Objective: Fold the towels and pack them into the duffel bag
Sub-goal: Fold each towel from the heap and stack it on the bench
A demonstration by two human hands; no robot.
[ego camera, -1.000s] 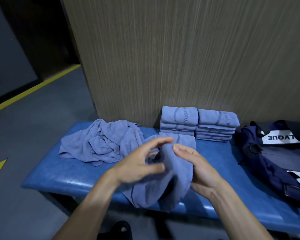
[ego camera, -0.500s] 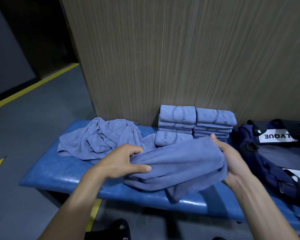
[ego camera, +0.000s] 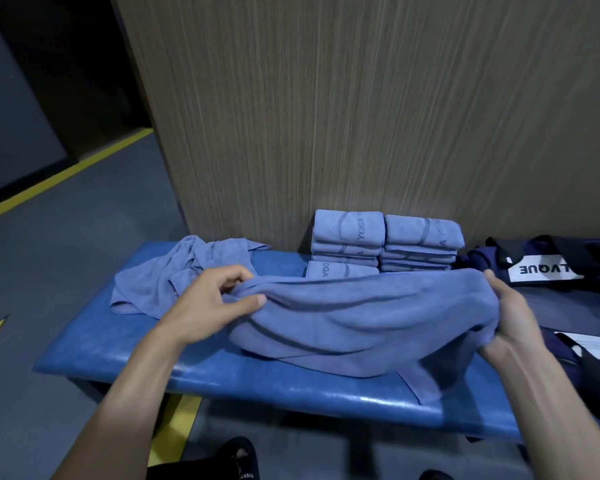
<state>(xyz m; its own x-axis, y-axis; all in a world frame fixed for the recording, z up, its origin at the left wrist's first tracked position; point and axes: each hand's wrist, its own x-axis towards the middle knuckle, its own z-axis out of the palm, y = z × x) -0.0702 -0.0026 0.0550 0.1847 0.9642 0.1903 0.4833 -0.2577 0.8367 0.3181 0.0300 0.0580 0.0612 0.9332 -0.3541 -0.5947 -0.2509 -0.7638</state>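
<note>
Duffel bag (ego camera: 548, 299) cut off at right edge, its white label (ego camera: 544, 270) half-read; held towel (ego camera: 361, 317) hides lowest folded towel (ego camera: 340, 270) and right hand's (ego camera: 513, 317) fingertips.

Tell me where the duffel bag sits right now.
In the head view, the navy duffel bag lies at the bench's right end, just right of the folded towel stacks.

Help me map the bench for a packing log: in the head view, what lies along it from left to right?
Crumpled towels → left hand → towel being spread → right hand → duffel bag. The folded stacks sit behind the spread towel, so they are left out.
</note>
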